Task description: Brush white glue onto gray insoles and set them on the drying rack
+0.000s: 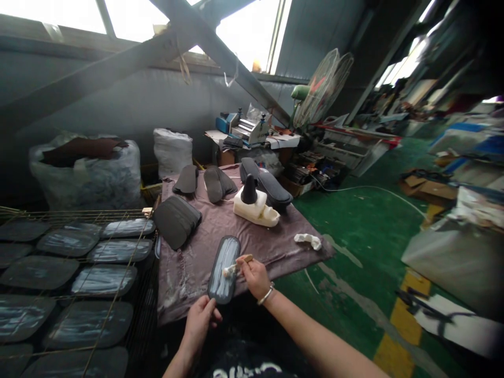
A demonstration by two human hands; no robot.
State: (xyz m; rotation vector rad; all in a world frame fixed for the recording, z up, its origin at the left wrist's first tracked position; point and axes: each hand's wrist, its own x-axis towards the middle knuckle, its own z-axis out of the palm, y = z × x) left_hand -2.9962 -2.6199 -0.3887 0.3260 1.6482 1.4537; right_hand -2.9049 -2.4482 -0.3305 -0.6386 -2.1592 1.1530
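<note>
On the table (192, 268), at its near edge, the left hand (202, 316) pinches one streaked pad (221, 283); the right hand (255, 276) closes around one brush (230, 270).

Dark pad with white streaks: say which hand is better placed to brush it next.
Right, most likely: the right hand holds the brush over the pad, while the left hand holds its near end.

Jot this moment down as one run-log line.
left hand: gripping near end of oval pad | right hand: brush against its white-streaked face | table: stacked dark pads, white container | left side: wire rack, coated pads
</note>
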